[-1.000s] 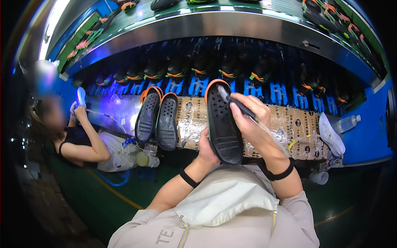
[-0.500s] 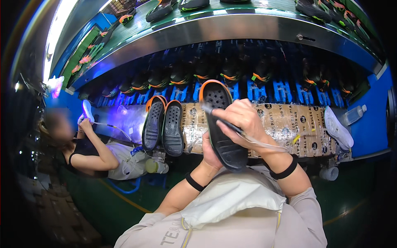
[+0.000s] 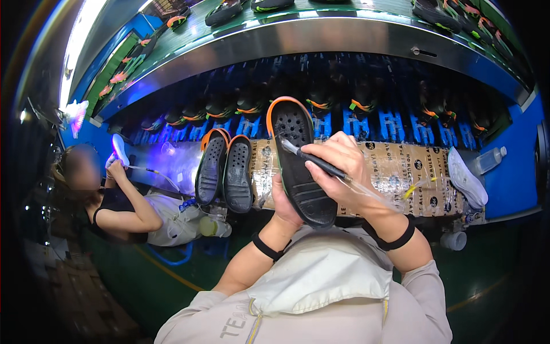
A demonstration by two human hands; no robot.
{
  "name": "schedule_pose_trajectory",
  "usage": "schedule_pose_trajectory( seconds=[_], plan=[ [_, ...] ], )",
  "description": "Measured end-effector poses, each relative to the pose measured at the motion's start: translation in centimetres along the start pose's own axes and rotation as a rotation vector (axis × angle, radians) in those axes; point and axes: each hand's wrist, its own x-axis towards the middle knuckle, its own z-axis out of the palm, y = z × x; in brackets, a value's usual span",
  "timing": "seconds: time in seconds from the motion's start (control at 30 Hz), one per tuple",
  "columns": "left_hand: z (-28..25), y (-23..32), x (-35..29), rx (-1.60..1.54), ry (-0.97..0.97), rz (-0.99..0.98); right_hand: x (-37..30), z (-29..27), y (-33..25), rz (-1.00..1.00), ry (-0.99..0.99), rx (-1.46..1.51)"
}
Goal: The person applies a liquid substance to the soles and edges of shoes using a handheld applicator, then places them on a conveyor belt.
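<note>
The left hand (image 3: 287, 206) grasps the shoe sole (image 3: 298, 175) by its near left side, seemingly to steady its inside for the brush (image 3: 314, 159) the right hand (image 3: 346, 157) pinches.

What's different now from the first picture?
The right hand moved the brush from the sole's right side near the toe, leftward and down toward its left edge. The sole itself shifted a bit forward and left. Nothing was picked up or let go: the left hand still holds the sole, and the two soles beside it stayed put.
</note>
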Motion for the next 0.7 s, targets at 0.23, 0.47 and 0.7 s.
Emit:
schedule_pose_trajectory(
  seconds=[0.23,0.47,0.7],
  plan=[
    [-1.4,0.8,0.6,0.057,-0.096,0.12,-0.2,-0.4,-0.5,-0.05,-0.161,0.253],
    [0.0,2.5,2.0,-0.254,-0.326,0.05,0.1,-1.5,-1.2,-0.159,-0.424,0.287],
    [1.6,4.0,2.3,-0.207,-0.311,-0.003,0.1,-3.0,-2.1,-0.13,-0.53,0.152]
  ],
)
